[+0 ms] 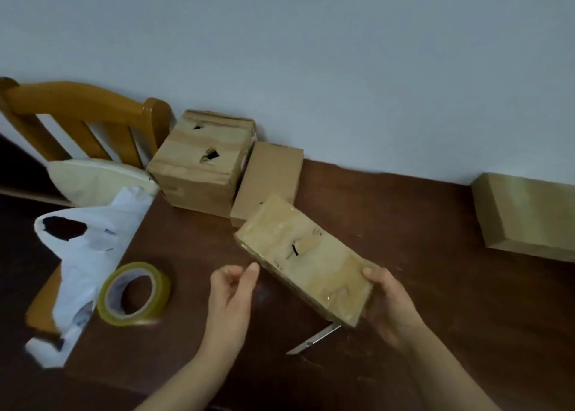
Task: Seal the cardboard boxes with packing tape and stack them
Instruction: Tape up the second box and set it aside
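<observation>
Taped cardboard box | right hand grips its near end | left hand just left of it, loosely curled, empty | advice: steady far end with left before stacking

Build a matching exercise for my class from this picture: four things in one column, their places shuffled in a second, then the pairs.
1. tape roll
2. taped box
3. white bag
4. box with holes

A. by the wall, beside the chair
B. gripped by the right hand
C. lying on the table, left of the left hand
D. draped over the table's left edge

Pairs: 1-C, 2-B, 3-D, 4-A
</observation>
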The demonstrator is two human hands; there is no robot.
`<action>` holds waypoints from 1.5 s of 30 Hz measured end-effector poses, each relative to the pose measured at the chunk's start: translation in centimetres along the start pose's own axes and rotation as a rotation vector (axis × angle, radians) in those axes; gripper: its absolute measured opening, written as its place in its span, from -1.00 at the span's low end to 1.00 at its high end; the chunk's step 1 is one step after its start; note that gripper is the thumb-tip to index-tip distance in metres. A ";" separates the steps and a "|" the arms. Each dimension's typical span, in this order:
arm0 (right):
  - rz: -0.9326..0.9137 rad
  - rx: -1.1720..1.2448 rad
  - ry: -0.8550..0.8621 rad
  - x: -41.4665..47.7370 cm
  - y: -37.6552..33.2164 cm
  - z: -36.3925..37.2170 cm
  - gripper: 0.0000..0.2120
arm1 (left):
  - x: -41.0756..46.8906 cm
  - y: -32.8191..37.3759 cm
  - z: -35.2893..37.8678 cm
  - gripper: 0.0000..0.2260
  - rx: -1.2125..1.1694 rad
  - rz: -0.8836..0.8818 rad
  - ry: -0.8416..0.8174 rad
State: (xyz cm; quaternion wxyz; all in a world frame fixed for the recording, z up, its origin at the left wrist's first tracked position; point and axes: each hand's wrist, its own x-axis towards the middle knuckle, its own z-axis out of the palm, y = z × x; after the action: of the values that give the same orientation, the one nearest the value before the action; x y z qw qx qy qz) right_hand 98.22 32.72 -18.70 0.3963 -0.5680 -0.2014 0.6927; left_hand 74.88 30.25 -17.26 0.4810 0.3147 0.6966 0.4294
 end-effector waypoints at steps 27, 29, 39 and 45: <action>-0.373 -0.697 0.234 1.7 5.8 9.0 -0.62 | 2.1 -5.1 -5.1 -0.22 1.392 0.903 -0.289; -0.376 -0.746 0.236 1.8 5.9 9.0 -0.59 | 2.6 -5.4 -5.2 -0.30 1.447 0.933 -0.246; -0.386 -0.608 0.287 1.5 6.4 8.6 -0.78 | 2.7 -5.7 -5.8 -0.38 1.366 0.992 -0.250; -0.452 -0.673 0.289 1.5 6.7 8.3 -0.87 | 2.1 -5.6 -5.4 -0.34 1.329 0.947 -0.264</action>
State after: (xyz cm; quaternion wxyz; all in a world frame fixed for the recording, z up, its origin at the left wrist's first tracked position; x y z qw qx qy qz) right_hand 88.18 31.29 -22.26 0.3548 -0.6984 -0.4780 0.3973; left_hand 68.94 28.06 -22.20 0.0406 0.8417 0.5365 0.0445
